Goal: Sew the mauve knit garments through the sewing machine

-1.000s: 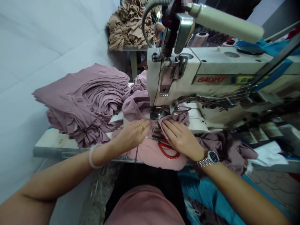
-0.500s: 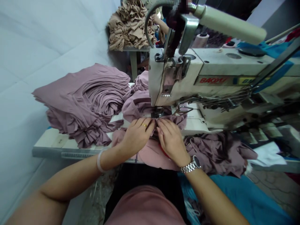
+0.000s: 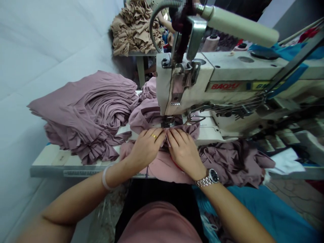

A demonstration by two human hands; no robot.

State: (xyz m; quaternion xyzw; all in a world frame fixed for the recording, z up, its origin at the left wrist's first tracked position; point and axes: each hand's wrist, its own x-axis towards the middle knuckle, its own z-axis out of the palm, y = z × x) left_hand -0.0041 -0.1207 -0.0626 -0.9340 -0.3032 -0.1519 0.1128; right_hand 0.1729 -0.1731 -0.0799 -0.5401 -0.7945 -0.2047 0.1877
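Just in front of the presser foot of the sewing machine (image 3: 187, 87), both hands grip a piece of mauve fabric (image 3: 144, 116). My left hand (image 3: 148, 145), with a ring on one finger, is closed on it from the left. My right hand (image 3: 184, 150) is closed on it from the right, fingertips close to the left hand's. The fabric runs under the machine head, and the needle area is mostly hidden. Below my hands a pink cloth (image 3: 167, 168) lies over the table's front edge, with a bit of red beside my right palm.
A tall stack of folded mauve pieces (image 3: 83, 108) stands left, near the tiled wall (image 3: 50, 44). Crumpled mauve cloth (image 3: 235, 160) lies right of my hands. Blue cloth (image 3: 258, 209) hangs below. Behind, tan fabric (image 3: 136, 28) is piled on another table, near a person's arm (image 3: 167, 24).
My right hand's fingers have shifted slightly and lie flatter over the fabric. Both hands stay at the presser foot. The whole view has moved a little, so the scene sits further left.
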